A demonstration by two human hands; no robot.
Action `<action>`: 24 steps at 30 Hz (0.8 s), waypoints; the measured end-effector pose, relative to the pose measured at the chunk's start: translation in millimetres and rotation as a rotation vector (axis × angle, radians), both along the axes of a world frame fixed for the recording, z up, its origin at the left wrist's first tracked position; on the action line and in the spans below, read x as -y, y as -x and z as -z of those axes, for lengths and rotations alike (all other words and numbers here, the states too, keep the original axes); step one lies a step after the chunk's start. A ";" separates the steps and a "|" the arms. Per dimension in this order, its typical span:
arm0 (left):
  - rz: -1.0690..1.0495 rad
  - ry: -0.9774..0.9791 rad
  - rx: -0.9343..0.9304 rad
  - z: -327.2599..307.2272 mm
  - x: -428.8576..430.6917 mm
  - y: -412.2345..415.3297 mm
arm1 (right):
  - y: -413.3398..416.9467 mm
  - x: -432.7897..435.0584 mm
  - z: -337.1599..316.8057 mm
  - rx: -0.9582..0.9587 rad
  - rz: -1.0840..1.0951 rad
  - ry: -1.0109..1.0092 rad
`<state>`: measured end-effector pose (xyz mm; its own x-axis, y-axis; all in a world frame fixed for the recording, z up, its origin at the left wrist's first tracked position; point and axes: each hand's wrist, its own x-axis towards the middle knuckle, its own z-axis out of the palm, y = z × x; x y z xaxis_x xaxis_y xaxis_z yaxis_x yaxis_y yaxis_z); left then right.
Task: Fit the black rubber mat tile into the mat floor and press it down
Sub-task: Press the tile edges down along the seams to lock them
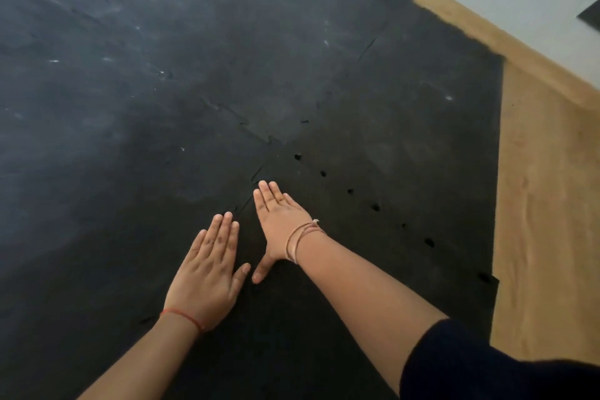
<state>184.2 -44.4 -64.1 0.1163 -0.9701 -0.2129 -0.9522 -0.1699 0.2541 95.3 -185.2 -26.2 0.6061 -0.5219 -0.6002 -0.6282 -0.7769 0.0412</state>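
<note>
Head view: the left hand is laid flat, fingers straight, nothing grasped, on the mat floor; the right hand is likewise spread and empty on the tile, which lies level within the mat. Pressing is judged under way; next, the seam and the holed edge should be pressed flush

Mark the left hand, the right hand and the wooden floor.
left hand (207, 273): head view, back of hand.
right hand (281, 217): head view, back of hand.
wooden floor (545, 237): head view, bare boards.
</note>
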 end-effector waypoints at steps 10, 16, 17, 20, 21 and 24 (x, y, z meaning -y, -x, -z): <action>0.074 -0.004 0.069 -2.6 12.1 -4.1 | 24.2 -4.4 8.2 0.221 0.155 -0.034; 0.074 -0.011 0.045 -9.3 73.7 -4.4 | 58.0 28.0 2.1 0.176 0.252 0.058; 0.076 -0.011 0.038 -8.8 85.0 -2.5 | 56.9 30.3 3.4 0.171 0.238 0.050; 0.058 0.036 0.044 0.6 101.9 1.0 | 54.2 33.6 10.2 0.157 0.238 0.021; 0.056 0.048 0.053 2.9 102.1 1.4 | 54.3 35.7 11.1 0.149 0.239 0.014; 0.057 0.044 0.066 4.7 98.9 0.9 | 54.5 38.6 12.4 0.137 0.233 0.004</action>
